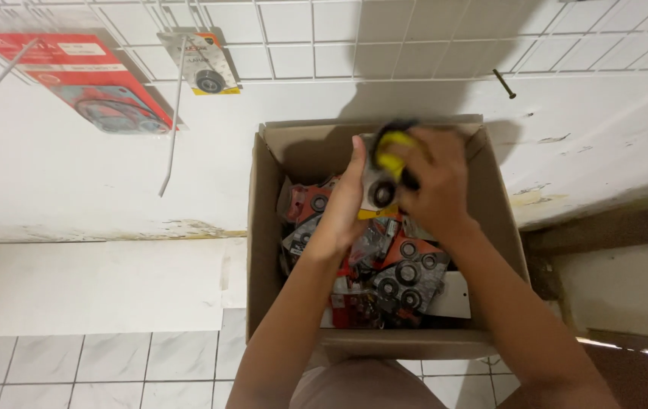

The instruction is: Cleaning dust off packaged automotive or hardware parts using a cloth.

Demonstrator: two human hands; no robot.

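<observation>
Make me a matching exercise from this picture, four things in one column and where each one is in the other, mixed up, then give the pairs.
Things:
1. cardboard box
2. small blister pack with a black ring
3. large red card pack
4. dark nail

Places:
A. sticking out of the wall, right of the box
B. on the tiled floor against the wall, full of packs
C. hanging on the wire grid, upper left
D. between the left hand and right hand, above the box

Pairs: 1-B, 2-D, 3-C, 4-A
</observation>
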